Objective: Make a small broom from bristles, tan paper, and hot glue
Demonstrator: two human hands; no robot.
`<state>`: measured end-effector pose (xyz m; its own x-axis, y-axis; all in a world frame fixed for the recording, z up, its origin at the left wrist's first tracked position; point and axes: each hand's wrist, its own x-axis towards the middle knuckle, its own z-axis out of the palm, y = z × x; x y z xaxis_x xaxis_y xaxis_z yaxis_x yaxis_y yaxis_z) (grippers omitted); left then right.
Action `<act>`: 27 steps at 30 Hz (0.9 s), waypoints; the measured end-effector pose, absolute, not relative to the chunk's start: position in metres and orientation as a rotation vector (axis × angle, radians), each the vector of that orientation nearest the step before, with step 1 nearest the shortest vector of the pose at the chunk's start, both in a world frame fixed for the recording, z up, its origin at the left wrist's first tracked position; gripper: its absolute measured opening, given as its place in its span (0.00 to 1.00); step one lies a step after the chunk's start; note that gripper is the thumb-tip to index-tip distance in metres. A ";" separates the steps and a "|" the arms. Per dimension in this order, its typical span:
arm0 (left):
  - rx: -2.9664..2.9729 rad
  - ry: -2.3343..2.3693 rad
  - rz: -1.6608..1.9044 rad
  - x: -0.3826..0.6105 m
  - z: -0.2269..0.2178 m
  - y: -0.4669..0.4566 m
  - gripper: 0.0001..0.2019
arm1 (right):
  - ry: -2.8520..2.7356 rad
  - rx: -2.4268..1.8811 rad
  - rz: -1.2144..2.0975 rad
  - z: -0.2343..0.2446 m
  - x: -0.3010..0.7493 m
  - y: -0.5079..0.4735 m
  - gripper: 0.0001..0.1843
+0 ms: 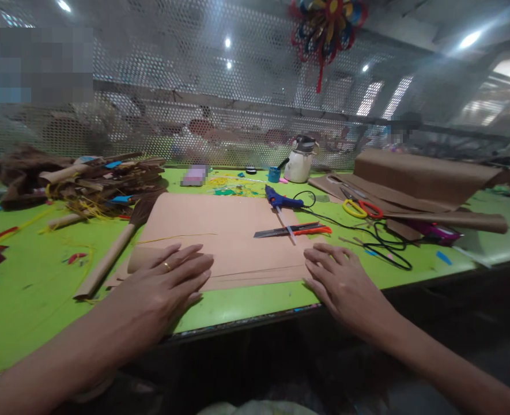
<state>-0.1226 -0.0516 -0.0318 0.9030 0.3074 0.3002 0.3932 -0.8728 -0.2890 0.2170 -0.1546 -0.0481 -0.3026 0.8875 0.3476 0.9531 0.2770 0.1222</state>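
Observation:
Brown kraft paper sheets (233, 248) lie layered on the green table in front of me. My left hand (172, 276) rests flat on their near left part, fingers stretched out, with a ring on one finger. At the near right corner of the paper, my right hand (336, 274) lies with its fingers spread and nothing in it. A utility knife (319, 230) with an orange handle and a blue glue gun (283, 199) with a glue stick in it lie on the paper between and beyond my hands. The glue gun's black cord trails to the right.
A brush-like bundle with a paper-wrapped handle (108, 259) and a brown pile (108, 178) are left. Yellow and red-handled scissors (362, 208) lie right, near folded brown paper (419, 178). A white jug (298, 164) stands behind; the green table's (237, 314) front edge is close.

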 end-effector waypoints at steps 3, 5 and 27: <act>-2.683 -0.538 -0.385 -0.139 -0.031 -0.049 0.17 | -2.320 -1.732 -0.463 -0.048 0.219 -0.156 0.16; -2.656 -0.564 -0.389 -0.148 -0.029 -0.051 0.17 | -2.313 -1.724 -0.475 -0.049 0.220 -0.156 0.16; -2.737 -0.997 -0.329 -0.193 -0.019 -0.074 0.15 | -2.240 -1.510 -0.525 -0.072 0.237 -0.153 0.19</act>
<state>-0.1930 -0.0740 -0.0195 0.7462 0.6047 0.2783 0.6516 -0.7490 -0.1196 0.2373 -0.1527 -0.0721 -0.3456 0.7871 0.5108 0.9322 0.3504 0.0908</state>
